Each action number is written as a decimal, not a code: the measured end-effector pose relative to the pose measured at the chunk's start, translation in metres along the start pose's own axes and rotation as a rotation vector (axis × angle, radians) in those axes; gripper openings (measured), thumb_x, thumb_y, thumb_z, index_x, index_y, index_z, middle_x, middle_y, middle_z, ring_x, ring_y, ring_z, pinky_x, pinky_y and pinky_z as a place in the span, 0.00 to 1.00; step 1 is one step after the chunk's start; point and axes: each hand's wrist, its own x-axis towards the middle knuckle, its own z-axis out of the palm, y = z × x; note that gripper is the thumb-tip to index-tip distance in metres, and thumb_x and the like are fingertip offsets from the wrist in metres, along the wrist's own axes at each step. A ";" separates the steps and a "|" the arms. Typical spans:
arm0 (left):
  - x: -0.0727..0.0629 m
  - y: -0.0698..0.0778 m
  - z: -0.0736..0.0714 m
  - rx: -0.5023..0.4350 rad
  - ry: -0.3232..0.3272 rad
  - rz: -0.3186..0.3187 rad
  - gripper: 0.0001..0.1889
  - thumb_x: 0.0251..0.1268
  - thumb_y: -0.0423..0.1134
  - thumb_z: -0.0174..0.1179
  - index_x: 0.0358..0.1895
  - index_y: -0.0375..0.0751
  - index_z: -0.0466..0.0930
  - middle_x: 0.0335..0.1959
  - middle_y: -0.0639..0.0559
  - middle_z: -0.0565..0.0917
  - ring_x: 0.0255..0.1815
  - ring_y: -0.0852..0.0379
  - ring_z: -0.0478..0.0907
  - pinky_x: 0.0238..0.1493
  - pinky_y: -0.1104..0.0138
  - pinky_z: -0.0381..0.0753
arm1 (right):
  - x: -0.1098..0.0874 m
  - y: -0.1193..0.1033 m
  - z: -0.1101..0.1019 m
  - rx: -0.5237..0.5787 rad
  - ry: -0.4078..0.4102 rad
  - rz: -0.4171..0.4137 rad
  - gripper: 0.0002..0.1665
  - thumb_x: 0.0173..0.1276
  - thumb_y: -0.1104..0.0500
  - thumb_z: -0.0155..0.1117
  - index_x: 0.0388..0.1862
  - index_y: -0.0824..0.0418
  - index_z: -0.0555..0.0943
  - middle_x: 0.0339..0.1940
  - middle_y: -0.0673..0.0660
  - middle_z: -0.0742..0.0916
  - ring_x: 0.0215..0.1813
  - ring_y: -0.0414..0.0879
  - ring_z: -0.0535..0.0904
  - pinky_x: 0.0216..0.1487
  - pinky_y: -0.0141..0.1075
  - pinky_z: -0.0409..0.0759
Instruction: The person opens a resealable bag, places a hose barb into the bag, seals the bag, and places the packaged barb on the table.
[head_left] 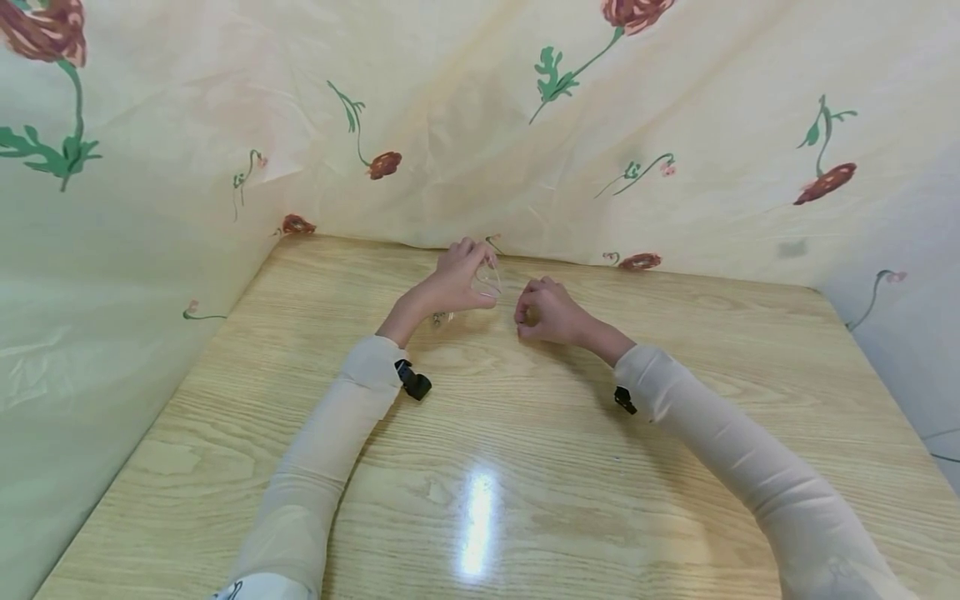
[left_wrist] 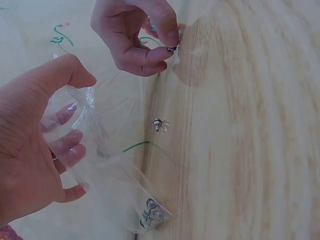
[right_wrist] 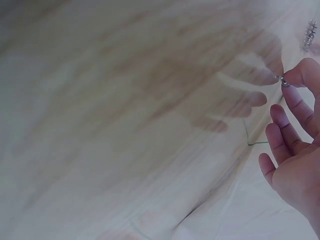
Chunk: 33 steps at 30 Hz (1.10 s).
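My left hand (head_left: 453, 279) holds a clear plastic bag (left_wrist: 117, 172), its fingers spread and curved, several of them seen through the film. Small metal fittings (left_wrist: 152, 215) with dark rings lie bunched in the bag's lower corner. To the right of the bag, my right hand (head_left: 551, 312) pinches one small metal fitting (right_wrist: 284, 81) between thumb and index finger, a little above the table. Another such fitting (left_wrist: 157, 124) is at the tabletop between the hands, with its reflection beside it. Which kind of fitting these are is too small to tell.
Both hands are over the far part of a glossy wood-grain table (head_left: 480, 433). A flowered cloth (head_left: 480, 125) hangs along its back edge and left side. Black wrist straps (head_left: 412, 381) sit on both sleeves.
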 end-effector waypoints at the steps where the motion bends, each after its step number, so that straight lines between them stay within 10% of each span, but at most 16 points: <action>1: 0.000 0.000 0.000 -0.004 0.000 0.000 0.24 0.63 0.43 0.67 0.56 0.44 0.65 0.56 0.39 0.66 0.55 0.46 0.57 0.57 0.52 0.54 | 0.000 0.000 0.000 -0.001 -0.003 0.002 0.04 0.56 0.62 0.74 0.30 0.59 0.86 0.42 0.60 0.84 0.45 0.55 0.71 0.51 0.51 0.65; 24: 0.003 -0.004 0.003 -0.005 -0.007 0.006 0.24 0.63 0.44 0.67 0.54 0.45 0.64 0.57 0.36 0.65 0.55 0.46 0.56 0.58 0.50 0.53 | -0.001 0.008 -0.015 0.034 0.161 -0.015 0.02 0.56 0.64 0.68 0.29 0.62 0.85 0.41 0.62 0.85 0.51 0.61 0.73 0.62 0.62 0.61; 33: 0.003 -0.003 0.004 0.001 -0.010 0.006 0.24 0.63 0.43 0.67 0.55 0.44 0.65 0.54 0.44 0.65 0.55 0.45 0.58 0.59 0.51 0.55 | 0.003 0.010 -0.022 0.106 0.272 -0.028 0.02 0.57 0.65 0.68 0.30 0.63 0.86 0.40 0.63 0.86 0.45 0.66 0.73 0.52 0.51 0.63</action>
